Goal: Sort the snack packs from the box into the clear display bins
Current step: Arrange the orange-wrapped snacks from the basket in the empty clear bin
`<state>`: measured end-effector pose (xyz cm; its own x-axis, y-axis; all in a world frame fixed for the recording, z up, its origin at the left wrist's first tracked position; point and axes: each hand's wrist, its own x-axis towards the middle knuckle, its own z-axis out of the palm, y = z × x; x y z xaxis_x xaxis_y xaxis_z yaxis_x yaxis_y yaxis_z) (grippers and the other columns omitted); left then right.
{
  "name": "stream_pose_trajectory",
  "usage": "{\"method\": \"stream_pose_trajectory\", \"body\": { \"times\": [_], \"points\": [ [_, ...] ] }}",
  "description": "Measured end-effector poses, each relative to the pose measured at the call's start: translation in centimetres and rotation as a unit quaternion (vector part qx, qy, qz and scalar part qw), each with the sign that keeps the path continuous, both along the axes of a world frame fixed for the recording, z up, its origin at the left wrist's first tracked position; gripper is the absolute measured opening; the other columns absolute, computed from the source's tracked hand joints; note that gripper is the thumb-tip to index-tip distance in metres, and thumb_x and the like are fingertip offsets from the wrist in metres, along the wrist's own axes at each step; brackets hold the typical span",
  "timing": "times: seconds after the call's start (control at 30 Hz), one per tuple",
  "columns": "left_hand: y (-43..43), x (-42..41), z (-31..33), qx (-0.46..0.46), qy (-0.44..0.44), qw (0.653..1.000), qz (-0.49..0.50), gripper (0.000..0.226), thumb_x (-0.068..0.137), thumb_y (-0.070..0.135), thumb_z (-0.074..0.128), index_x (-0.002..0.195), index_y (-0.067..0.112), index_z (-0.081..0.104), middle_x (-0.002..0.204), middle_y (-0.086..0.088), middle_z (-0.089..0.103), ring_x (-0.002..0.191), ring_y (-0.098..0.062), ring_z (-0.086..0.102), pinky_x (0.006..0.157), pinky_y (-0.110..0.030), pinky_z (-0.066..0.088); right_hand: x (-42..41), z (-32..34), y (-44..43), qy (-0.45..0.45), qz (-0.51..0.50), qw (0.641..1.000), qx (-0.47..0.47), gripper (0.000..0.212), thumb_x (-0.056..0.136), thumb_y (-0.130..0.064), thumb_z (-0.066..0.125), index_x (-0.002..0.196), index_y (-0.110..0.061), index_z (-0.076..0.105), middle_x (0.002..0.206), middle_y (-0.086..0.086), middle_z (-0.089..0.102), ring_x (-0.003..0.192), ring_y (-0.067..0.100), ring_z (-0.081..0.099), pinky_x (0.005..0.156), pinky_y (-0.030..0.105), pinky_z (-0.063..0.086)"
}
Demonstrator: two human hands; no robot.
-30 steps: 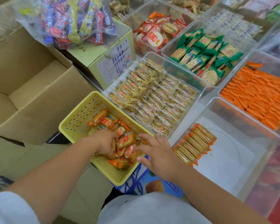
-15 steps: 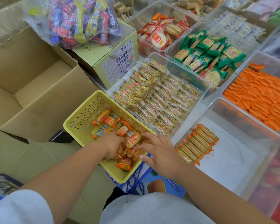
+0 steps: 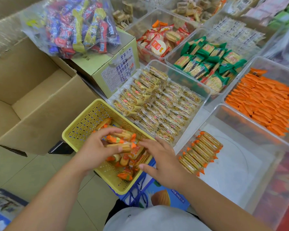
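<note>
The left hand [image 3: 97, 147] is reaching over the yellow basket [image 3: 77, 130], with fingers and thumb curling round two orange-ended biscuit packs [image 3: 122, 139] and holding them just above the loose pile. The right hand [image 3: 160, 160] is stretching palm-down over the basket's right rim, fingers straight and spread, holding nothing. A row of matching packs [image 3: 200, 154] is lying in the clear bin [image 3: 232, 172] beside the basket.

Your orange-ended biscuit packs [image 3: 125, 175] lie jumbled in the yellow basket [image 3: 81, 126], a few gripped in your left hand [image 3: 94, 152]; a neat row [image 3: 200, 152] of them lines the left wall of the clear bin [image 3: 244, 165].
</note>
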<state>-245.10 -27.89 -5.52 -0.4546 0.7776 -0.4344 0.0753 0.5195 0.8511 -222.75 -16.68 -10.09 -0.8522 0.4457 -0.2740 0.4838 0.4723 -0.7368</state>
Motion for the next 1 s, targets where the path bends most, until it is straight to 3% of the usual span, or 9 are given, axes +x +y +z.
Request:
{"method": "stream_pose_trajectory", "body": {
  "times": [0.17, 0.33, 0.43, 0.53, 0.6, 0.7, 0.83, 0.93, 1.0],
  "points": [
    [0.9, 4.0, 3.2, 0.090, -0.222, 0.970, 0.049, 0.058, 0.061, 0.023, 0.090, 0.116, 0.031, 0.075, 0.119, -0.008, 0.076, 0.106, -0.029, 0.074, 0.080, -0.036, 0.062, 0.2, 2.8, -1.0, 0.131, -0.160, 0.973, -0.103, 0.082, 0.081, -0.081, 0.057, 0.150, -0.059, 0.018, 0.151, -0.033, 0.029, 0.145, -0.004, 0.024, 0.113, 0.032, 0.031],
    [2.6, 8.2, 3.4, 0.097, -0.371, 0.922, 0.051, 0.052, 0.068, 0.012, 0.084, 0.119, 0.023, 0.075, 0.118, -0.012, 0.075, 0.101, -0.027, 0.075, 0.078, -0.034, 0.062, 1.5, 4.9, 0.1, 0.233, -0.206, 0.924, -0.224, 0.092, 0.075, -0.060, 0.081, 0.150, -0.054, 0.027, 0.141, -0.022, 0.053, 0.126, 0.001, 0.057, 0.096, 0.018, 0.052],
    [3.4, 10.2, 3.2, 0.100, -0.431, 0.894, 0.071, 0.055, 0.071, 0.023, 0.082, 0.125, 0.030, 0.073, 0.122, -0.012, 0.075, 0.102, -0.026, 0.075, 0.079, -0.037, 0.063, 2.5, 5.1, 0.7, 0.257, -0.273, 0.899, -0.226, 0.097, 0.070, -0.060, 0.085, 0.148, -0.060, 0.027, 0.144, -0.028, 0.049, 0.134, 0.000, 0.049, 0.102, 0.033, 0.051],
    [4.4, 11.5, 2.8, 0.083, -0.448, 0.889, 0.037, 0.054, 0.082, 0.036, 0.072, 0.135, 0.036, 0.065, 0.125, -0.020, 0.071, 0.088, -0.033, 0.073, 0.072, -0.041, 0.063, 3.4, 5.0, 0.7, 0.253, -0.340, 0.854, -0.302, 0.093, 0.068, -0.059, 0.087, 0.143, -0.063, 0.032, 0.143, -0.003, 0.056, 0.129, 0.020, 0.058, 0.097, 0.052, 0.054],
    [5.0, 12.2, 2.6, 0.055, -0.442, 0.895, 0.017, 0.057, 0.084, 0.038, 0.064, 0.141, 0.036, 0.060, 0.120, -0.027, 0.070, 0.070, -0.035, 0.069, 0.057, -0.040, 0.060, 4.0, 4.7, 0.7, 0.258, -0.379, 0.815, -0.354, 0.080, 0.071, -0.055, 0.084, 0.140, -0.056, 0.042, 0.128, 0.006, 0.067, 0.110, 0.026, 0.069, 0.081, 0.049, 0.059],
    [5.3, 13.0, 2.0, 0.009, -0.382, 0.924, -0.026, 0.056, 0.085, 0.038, 0.059, 0.140, 0.046, 0.055, 0.098, -0.022, 0.072, 0.064, -0.032, 0.065, 0.047, -0.036, 0.054, 4.7, 4.4, 0.6, 0.258, -0.436, 0.751, -0.422, 0.063, 0.079, -0.045, 0.078, 0.135, -0.035, 0.053, 0.120, 0.012, 0.072, 0.105, 0.036, 0.071, 0.082, 0.052, 0.059],
    [5.5, 13.9, 1.5, -0.020, -0.257, 0.963, -0.074, 0.077, 0.069, 0.025, 0.076, 0.137, 0.052, 0.052, 0.084, -0.008, 0.070, 0.074, -0.024, 0.069, 0.061, -0.032, 0.053, 5.9, 4.1, 0.9, 0.274, -0.509, 0.638, -0.509, 0.051, 0.079, -0.039, 0.078, 0.122, -0.016, 0.064, 0.110, 0.018, 0.074, 0.100, 0.037, 0.073, 0.079, 0.048, 0.059],
    [6.0, 15.3, 1.4, -0.006, -0.205, 0.971, -0.123, 0.092, 0.069, 0.008, 0.081, 0.140, 0.051, 0.043, 0.083, 0.005, 0.073, 0.080, -0.013, 0.071, 0.071, -0.024, 0.055, 6.5, 3.7, 1.2, 0.282, -0.550, 0.591, -0.518, 0.038, 0.085, -0.033, 0.073, 0.115, -0.011, 0.066, 0.109, 0.024, 0.072, 0.099, 0.043, 0.071, 0.088, 0.063, 0.056],
    [6.4, 16.3, 1.2, 0.002, -0.165, 0.978, -0.126, 0.097, 0.070, 0.001, 0.085, 0.142, 0.050, 0.042, 0.079, 0.012, 0.070, 0.077, -0.011, 0.069, 0.071, -0.026, 0.056, 6.7, 3.7, 1.4, 0.285, -0.570, 0.573, -0.515, 0.032, 0.090, -0.029, 0.071, 0.112, -0.006, 0.066, 0.105, 0.026, 0.070, 0.094, 0.043, 0.071, 0.084, 0.058, 0.056]
  ]
}}
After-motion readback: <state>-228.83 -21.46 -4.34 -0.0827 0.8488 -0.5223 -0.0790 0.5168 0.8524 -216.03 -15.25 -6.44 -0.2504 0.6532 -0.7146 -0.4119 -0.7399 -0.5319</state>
